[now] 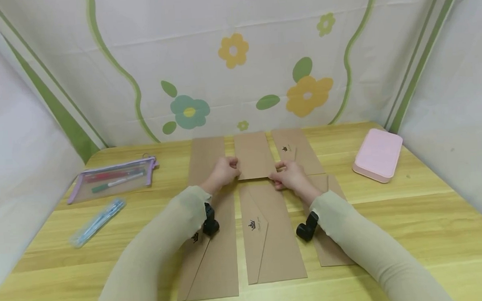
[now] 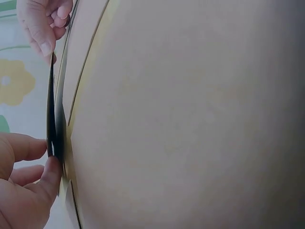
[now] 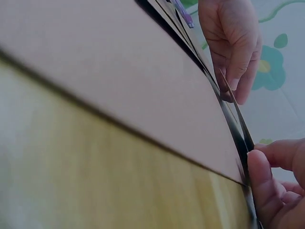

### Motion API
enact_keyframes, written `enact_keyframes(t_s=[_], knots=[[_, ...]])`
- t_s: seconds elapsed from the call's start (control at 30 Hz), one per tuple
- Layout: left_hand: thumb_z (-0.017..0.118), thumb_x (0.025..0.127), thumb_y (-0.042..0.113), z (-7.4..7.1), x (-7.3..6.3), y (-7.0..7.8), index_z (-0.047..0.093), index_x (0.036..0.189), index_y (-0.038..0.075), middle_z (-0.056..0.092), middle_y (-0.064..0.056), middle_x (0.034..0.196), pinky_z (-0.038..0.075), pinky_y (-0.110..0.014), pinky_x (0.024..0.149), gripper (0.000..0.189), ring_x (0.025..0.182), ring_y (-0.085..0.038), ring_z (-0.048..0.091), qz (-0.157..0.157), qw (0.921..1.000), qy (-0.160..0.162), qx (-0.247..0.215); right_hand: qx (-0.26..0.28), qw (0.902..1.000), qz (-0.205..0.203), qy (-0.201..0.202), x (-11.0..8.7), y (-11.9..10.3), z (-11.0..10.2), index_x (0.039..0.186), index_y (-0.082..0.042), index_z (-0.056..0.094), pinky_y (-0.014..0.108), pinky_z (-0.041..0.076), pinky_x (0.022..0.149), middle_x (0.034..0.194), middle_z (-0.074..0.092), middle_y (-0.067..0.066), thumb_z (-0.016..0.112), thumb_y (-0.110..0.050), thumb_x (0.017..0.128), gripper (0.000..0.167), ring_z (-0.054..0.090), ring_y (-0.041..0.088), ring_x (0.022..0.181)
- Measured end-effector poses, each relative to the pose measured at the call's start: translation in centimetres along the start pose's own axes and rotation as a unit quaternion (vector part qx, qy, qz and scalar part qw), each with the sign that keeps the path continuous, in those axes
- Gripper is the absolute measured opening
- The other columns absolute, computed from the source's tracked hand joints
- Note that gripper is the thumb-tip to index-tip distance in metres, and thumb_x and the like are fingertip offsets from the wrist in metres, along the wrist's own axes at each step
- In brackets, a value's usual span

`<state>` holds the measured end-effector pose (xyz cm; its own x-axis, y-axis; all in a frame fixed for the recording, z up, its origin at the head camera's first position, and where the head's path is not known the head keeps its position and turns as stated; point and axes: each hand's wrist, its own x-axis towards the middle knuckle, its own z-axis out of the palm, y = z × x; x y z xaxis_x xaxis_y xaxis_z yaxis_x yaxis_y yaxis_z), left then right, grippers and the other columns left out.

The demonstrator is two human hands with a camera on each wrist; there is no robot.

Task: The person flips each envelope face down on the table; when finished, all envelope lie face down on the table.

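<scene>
A plain brown paper envelope (image 1: pixel 253 156) lies at the back middle, its near edge slightly raised. At its left near corner my left hand (image 1: pixel 224 171) pinches the edge between thumb and fingers. My right hand (image 1: pixel 289 177) pinches the opposite near corner. In the left wrist view, the left hand (image 2: pixel 24 176) and the thin raised edge appear, with the other hand farther off. The right wrist view has the right hand (image 3: pixel 281 181) pinching the same edge. Directly in front lies a brown envelope with a pointed flap and crown print (image 1: pixel 266 240).
More brown envelopes lie left (image 1: pixel 214 270), back left (image 1: pixel 206 154), back right (image 1: pixel 306 151) and front right (image 1: pixel 332 245), partly under the arms. A mesh pencil pouch (image 1: pixel 115 177) and a clear packet of pens (image 1: pixel 99 221) lie left. At right is a pink case (image 1: pixel 378 154). A flowered curtain (image 1: pixel 238 91) hangs behind.
</scene>
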<state>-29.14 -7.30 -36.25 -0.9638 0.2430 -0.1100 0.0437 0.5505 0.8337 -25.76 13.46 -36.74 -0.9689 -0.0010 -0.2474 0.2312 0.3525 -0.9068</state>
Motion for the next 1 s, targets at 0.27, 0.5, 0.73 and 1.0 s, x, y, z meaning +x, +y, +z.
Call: enact_keyframes(t_s=[0.27,0.5,0.73,1.0], knots=[[0.056,0.083,-0.005,-0.1,-0.2,0.1,0.037,0.139,-0.003,0.049,-0.019,0.131,0.038,-0.024,0.073,0.059,0.098,-0.019,0.044,0.014,0.9998,0.009,0.008,0.01,0.9999,0.013,0.0,0.3,0.3,0.1,0.129,0.003,0.045,0.021,0.052,0.048,0.059,0.056,0.004,0.065,-0.005,0.083,0.05,0.053,0.007,0.041],[0.052,0.088,-0.001,-0.4,-0.2,0.4,0.036,0.139,-0.002,0.049,-0.021,0.13,0.043,-0.023,0.065,0.054,0.083,-0.018,0.051,0.027,0.9994,0.013,-0.018,0.008,0.9999,0.009,0.008,0.2,0.0,-0.5,0.131,0.0,0.043,0.022,0.052,0.05,0.06,0.058,0.004,0.066,-0.006,0.082,0.054,0.054,0.008,0.042],[0.051,0.09,0.002,0.3,0.1,1.8,0.048,0.131,-0.004,0.052,-0.02,0.13,0.042,-0.037,0.099,0.042,0.118,-0.027,0.049,0.052,0.9955,0.044,-0.067,0.002,0.9987,-0.025,0.045,0.0,-0.5,-2.1,0.131,0.0,0.044,0.021,0.05,0.051,0.063,0.056,0.003,0.062,-0.009,0.085,0.05,0.053,0.008,0.047],[0.054,0.089,0.003,2.2,0.6,3.2,0.054,0.125,-0.005,0.057,-0.02,0.123,0.045,-0.034,0.095,0.037,0.111,-0.027,0.054,0.072,0.992,0.056,-0.087,-0.013,0.9961,-0.06,0.063,-0.4,-0.4,-4.4,0.129,0.001,0.046,0.027,0.053,0.058,0.067,0.058,0.006,0.062,-0.012,0.086,0.047,0.055,0.011,0.053]])
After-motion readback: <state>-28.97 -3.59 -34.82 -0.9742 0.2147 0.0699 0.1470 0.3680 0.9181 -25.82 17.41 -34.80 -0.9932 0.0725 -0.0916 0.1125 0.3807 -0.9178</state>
